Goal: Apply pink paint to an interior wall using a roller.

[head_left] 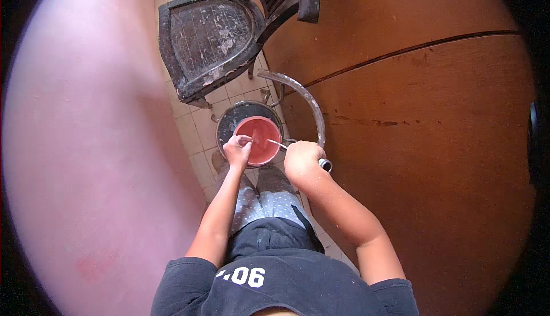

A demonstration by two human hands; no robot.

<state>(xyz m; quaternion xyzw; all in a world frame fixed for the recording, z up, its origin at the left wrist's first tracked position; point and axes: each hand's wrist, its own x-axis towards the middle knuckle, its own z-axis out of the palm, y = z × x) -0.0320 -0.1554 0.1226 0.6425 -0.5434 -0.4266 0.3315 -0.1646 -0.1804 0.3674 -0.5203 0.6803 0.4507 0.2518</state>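
Note:
A pinkish-red bucket (277, 151) stands on a round dark stool seat (229, 122) in front of my legs. Pink liquid, apparently paint, shows inside it. My left hand (237, 151) is over the bucket's left rim, thumb and fingers pinched together; whatever is between them is too small to make out. On the right, my right hand (303, 158) is closed around a tool with a thin metal rod (278, 143), whose tip reaches over the bucket. A round, dark-centred end (325, 165) sticks out behind that fist, perhaps the tool's handle.
Beyond the stool stands a dark, paint-spattered chair (212, 38). A curved metal tube (306, 95) arcs beside the stool. Close on the left rises a pink wall (91, 144); a large brown wooden panel (412, 144) fills the right. Pale tiles (188, 132) cover the floor.

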